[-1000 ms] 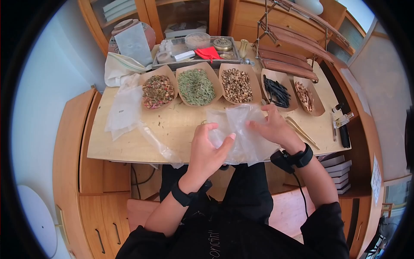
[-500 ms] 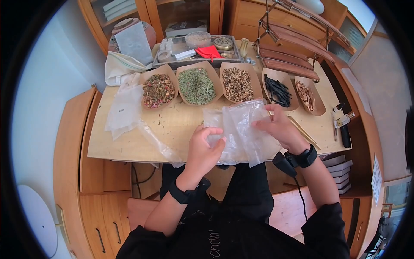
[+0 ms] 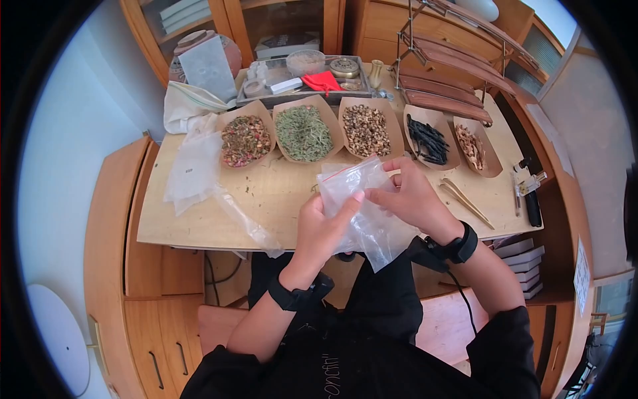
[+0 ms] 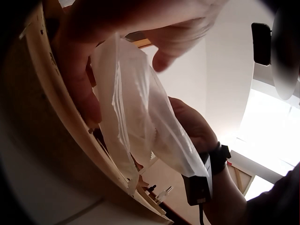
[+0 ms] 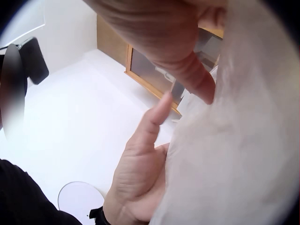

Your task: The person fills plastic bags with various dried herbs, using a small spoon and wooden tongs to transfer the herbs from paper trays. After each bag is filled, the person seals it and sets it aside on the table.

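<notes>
Several thin clear plastic zip bags (image 3: 369,223), layered together, are held up over the table's front edge; a red line runs along the top of one. My right hand (image 3: 415,203) pinches their upper right side between thumb and fingers. From the other side my left hand (image 3: 322,229) holds them, its thumb lying across the front and its fingers partly hidden behind. In the left wrist view, the bags (image 4: 136,103) hang between the left thumb and fingers. The right thumb (image 5: 204,86) meets the plastic in the right wrist view.
Behind the hands stand paper trays of dried petals (image 3: 246,141), green herb (image 3: 304,133), brown pieces (image 3: 365,131), black sticks (image 3: 428,141) and wood chips (image 3: 470,146). Tweezers (image 3: 467,203) lie right, more plastic bags (image 3: 193,173) left. A wooden rack (image 3: 452,66) stands at the back.
The hands have come closer together and the bags have turned, so the red line now shows along the top. The left thumb has moved onto the front of the bags.
</notes>
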{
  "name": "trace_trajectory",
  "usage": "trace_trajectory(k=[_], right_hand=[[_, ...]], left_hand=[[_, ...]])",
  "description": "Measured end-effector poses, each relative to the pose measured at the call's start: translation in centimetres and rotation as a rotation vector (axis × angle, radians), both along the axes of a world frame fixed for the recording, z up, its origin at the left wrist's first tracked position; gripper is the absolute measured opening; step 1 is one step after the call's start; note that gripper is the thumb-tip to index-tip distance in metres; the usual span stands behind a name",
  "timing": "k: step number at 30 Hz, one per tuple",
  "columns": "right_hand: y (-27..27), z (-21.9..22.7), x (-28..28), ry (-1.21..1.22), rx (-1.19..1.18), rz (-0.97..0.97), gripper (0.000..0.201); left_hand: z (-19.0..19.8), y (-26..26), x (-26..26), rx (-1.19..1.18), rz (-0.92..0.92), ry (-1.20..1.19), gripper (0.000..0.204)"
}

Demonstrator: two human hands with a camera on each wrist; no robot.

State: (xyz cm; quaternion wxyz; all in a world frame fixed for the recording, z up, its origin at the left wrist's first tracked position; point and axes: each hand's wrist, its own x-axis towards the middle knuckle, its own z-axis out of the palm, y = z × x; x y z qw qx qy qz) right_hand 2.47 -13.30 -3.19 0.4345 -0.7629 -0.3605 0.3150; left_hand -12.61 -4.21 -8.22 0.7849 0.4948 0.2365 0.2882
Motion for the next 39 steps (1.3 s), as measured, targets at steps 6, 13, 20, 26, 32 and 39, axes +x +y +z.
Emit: trace_trajectory(k=[6, 13, 20, 26, 32, 39], right_hand=[[-0.2, -1.4, 0.4, -0.808, 0.237, 0.001, 0.07], [-0.5, 2.1, 0.7, 0.496, 0.209, 0.162, 0.038], [-0.5, 2.4, 8.2, 0.5, 0.319, -0.029, 0.018], [0.7, -0.1, 24.3, 0.556, 0.301, -0.264, 0.02], [4.3, -2.6, 32.9, 0.432, 0.119, -0.384, 0.024], [6.7, -2.6, 32.7, 0.212, -0.04, -0.498, 0.036]], left_hand=[[0.9, 0.6, -1.0, 0.112, 0.129, 0.043, 0.021], [2.0, 1.1, 1.2, 0.207, 0.22, -0.213, 0.037], [5.8, 3.7, 0.4, 0.314, 0.239, -0.103, 0.047], [7.6, 13.8, -9.1, 0.663, 0.629, 0.426, 0.039], [4.2, 22.0, -14.6, 0.746, 0.889, 1.152, 0.067], [2.2, 23.3, -15.2, 0.459, 0.508, 1.032, 0.076]])
